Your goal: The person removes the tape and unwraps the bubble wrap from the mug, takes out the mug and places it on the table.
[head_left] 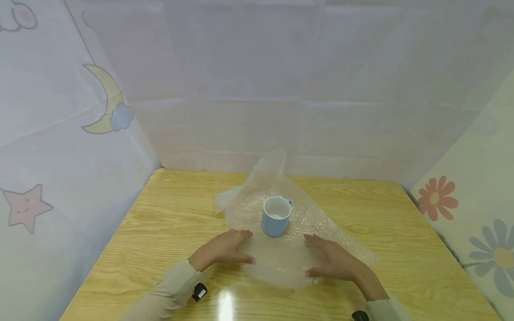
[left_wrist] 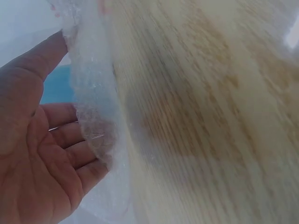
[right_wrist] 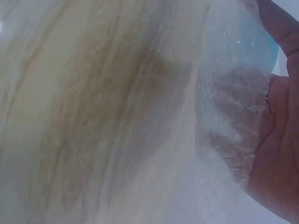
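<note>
A light blue mug (head_left: 275, 220) with a white inside stands upright on a sheet of clear bubble wrap (head_left: 281, 267), its handle toward the far right. My left hand (head_left: 222, 248) lies at the sheet's left edge, fingers and thumb spread apart. In the left wrist view the wrap (left_wrist: 96, 84) overlaps the fingertips of that hand (left_wrist: 42, 158). On the opposite side, my right hand (head_left: 336, 262) spreads over the near right part of the sheet. The right wrist view shows some fingers of this hand (right_wrist: 278, 149) through the wrap (right_wrist: 224, 140). Neither hand touches the mug.
The wooden table (head_left: 160, 223) carries the sheet, whose far end rises in a crumpled peak near the pale back wall (head_left: 241, 89). Printed side walls flank the table, with a moon (head_left: 108, 96) on the left and flowers on the right.
</note>
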Demonstrator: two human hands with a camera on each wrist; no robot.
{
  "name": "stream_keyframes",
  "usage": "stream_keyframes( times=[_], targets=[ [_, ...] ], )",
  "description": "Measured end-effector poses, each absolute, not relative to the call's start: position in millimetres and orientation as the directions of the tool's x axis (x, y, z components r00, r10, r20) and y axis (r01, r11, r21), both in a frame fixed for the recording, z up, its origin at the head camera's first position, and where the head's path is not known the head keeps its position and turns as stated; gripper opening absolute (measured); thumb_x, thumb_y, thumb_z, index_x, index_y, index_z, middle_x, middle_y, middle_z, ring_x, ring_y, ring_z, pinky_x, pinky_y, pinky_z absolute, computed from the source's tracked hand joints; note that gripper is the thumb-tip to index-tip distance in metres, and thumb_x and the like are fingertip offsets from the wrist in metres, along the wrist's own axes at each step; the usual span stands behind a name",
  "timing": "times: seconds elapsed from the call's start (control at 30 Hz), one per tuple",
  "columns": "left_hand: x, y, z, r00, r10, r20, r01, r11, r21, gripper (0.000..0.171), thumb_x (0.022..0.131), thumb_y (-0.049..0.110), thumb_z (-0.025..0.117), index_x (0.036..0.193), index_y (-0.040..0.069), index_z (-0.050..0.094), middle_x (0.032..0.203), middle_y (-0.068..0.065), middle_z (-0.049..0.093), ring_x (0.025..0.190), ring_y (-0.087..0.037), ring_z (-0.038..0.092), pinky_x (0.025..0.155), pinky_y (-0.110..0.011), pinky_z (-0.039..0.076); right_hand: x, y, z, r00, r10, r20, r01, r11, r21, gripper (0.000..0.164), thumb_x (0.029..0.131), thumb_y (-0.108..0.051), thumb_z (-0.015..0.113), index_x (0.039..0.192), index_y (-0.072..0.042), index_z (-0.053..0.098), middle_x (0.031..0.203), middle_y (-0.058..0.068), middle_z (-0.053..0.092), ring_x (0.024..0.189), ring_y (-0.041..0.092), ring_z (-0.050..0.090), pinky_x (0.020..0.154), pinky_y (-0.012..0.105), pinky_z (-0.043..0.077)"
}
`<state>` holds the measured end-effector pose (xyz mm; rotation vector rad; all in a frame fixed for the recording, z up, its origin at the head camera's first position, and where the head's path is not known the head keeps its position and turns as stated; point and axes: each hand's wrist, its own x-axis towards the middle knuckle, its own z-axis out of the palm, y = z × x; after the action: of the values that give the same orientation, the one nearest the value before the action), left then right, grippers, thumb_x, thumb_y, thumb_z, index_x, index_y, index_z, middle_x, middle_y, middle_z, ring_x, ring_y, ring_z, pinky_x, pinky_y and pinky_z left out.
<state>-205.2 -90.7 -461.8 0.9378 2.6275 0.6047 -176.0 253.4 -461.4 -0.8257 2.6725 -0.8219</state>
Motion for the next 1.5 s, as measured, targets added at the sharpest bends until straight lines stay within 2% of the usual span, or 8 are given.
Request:
stream_keyframes(
  times=[0.37,0.47,0.7,1.0,1.5],
  targets=[
    [-199.3,-87.1,-466.8,-0.731,0.643,-0.227,0.506,0.734,0.453,0.103,0.079,0.058,0.073,0.146,-0.009,0.033,0.152,-0.027,0.026,0.14,-0.038,0.025,0.113,-0.046,0.024,-173.5,254.4,-468.3,-0.795,-0.604,-0.057,-0.488,0.692,-0.532,0.107,0.073,-0.056,0.077,0.145,0.01,0.033,0.149,0.031,0.029,0.135,0.055,0.021,0.1,0.075,0.016],
    [-196.3,-85.8,-469.4,-0.722,0.645,-0.251,0.509,0.74,0.439,0.108,0.076,0.06,0.073,0.147,-0.008,0.029,0.153,-0.027,0.021,0.141,-0.039,0.021,0.113,-0.046,0.022,-172.6,254.7,-471.4,-0.8,-0.593,-0.085,-0.464,0.703,-0.539,0.111,0.071,-0.057,0.078,0.147,0.009,0.03,0.151,0.03,0.025,0.136,0.054,0.017,0.1,0.076,0.012],
    [-190.4,-83.0,-474.6,-0.727,0.63,-0.272,0.513,0.762,0.395,0.121,0.071,0.069,0.072,0.151,-0.007,0.02,0.156,-0.026,0.009,0.144,-0.037,0.011,0.115,-0.044,0.018,-171.2,255.2,-474.1,-0.804,-0.58,-0.133,-0.429,0.72,-0.546,0.115,0.068,-0.054,0.081,0.147,0.011,0.027,0.152,0.031,0.021,0.137,0.054,0.016,0.101,0.075,0.011],
    [-185.4,-80.1,-477.4,-0.726,0.629,-0.279,0.547,0.774,0.32,0.125,0.071,0.07,0.071,0.15,-0.009,0.017,0.157,-0.027,0.006,0.144,-0.037,0.007,0.115,-0.046,0.017,-171.8,256.7,-476.5,-0.8,-0.576,-0.168,-0.417,0.735,-0.535,0.116,0.069,-0.056,0.08,0.148,0.008,0.026,0.154,0.028,0.021,0.138,0.05,0.019,0.102,0.074,0.015],
    [-189.3,-85.7,-478.0,-0.724,0.624,-0.294,0.545,0.779,0.309,0.126,0.068,0.071,0.072,0.152,-0.006,0.016,0.158,-0.023,0.004,0.145,-0.033,0.005,0.115,-0.044,0.015,-169.6,254.7,-479.2,-0.8,-0.58,-0.155,-0.431,0.735,-0.523,0.116,0.07,-0.061,0.077,0.149,0.007,0.027,0.153,0.027,0.022,0.137,0.05,0.021,0.106,0.066,0.022]
  ],
)
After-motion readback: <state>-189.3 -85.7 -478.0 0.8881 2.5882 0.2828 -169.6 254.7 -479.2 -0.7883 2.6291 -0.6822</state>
